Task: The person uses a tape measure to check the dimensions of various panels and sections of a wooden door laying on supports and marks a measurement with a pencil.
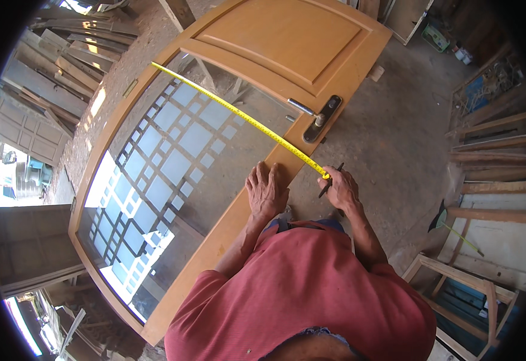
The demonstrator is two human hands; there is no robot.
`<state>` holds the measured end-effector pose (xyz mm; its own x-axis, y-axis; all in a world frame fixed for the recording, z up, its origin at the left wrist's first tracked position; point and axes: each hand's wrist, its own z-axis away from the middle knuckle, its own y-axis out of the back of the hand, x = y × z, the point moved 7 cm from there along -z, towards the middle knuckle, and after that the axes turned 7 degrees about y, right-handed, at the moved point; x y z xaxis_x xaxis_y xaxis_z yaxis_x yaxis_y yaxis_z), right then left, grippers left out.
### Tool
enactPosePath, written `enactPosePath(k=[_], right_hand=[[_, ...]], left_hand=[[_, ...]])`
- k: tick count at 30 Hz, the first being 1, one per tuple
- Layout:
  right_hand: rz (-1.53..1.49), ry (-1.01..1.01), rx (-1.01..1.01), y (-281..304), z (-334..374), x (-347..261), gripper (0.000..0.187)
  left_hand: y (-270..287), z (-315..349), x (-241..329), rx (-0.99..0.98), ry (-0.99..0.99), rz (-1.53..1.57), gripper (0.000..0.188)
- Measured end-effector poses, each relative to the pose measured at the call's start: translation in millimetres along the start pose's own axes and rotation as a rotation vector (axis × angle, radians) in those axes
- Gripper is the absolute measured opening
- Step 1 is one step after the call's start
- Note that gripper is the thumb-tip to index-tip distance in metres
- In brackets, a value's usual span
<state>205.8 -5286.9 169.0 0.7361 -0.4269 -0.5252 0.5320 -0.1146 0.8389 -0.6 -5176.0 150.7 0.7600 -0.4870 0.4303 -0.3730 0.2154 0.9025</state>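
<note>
A wooden door [212,256] with a glass pane and a solid panel lies flat in front of me. Across its width stretches a yellow tape measure [239,112], its far end at the door's far edge. My right hand [342,190] grips the near end of the tape, just off the near edge, and a dark pen-like stick [323,192] pokes out between the fingers. My left hand [266,191] rests flat on the near stile, fingers spread. A dark handle plate with a silver lever [318,118] sits on that stile, beyond both hands.
Stacked boards [58,66] lean at the far left. At the right are wood pieces on a rack [497,186], a wooden frame [455,286] and a green-handled tool [461,237]. A green box [435,38] stands on the concrete floor [389,132] at the far right.
</note>
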Motion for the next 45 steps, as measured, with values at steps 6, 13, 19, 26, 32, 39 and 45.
enactPosePath(k=[6,13,19,26,32,39,45], right_hand=[[-0.006,0.091,0.031,-5,-3,0,0.04],[-0.193,0.422,-0.001,-17,-32,-4,0.034],[-0.553,0.415,-0.252,-43,-64,-7,0.03],[-0.662,0.492,-0.531,-44,-53,-28,0.034],[-0.581,0.599,-0.746,-66,-21,-42,0.034],[-0.503,0.771,-0.871,-98,23,-86,0.033],[-0.407,0.88,-1.023,-140,74,-137,0.028]], left_hand=[[5,3,-1,0.023,0.023,0.007,0.089],[7,11,-3,0.195,-0.007,0.112,0.079],[-1,29,-8,0.185,0.218,0.062,0.088],[-5,110,-20,0.288,0.466,-0.037,0.093],[1,182,-26,0.34,0.757,-0.08,0.093],[5,201,-33,0.461,0.679,0.278,0.075],[2,260,-57,0.883,0.824,1.161,0.033]])
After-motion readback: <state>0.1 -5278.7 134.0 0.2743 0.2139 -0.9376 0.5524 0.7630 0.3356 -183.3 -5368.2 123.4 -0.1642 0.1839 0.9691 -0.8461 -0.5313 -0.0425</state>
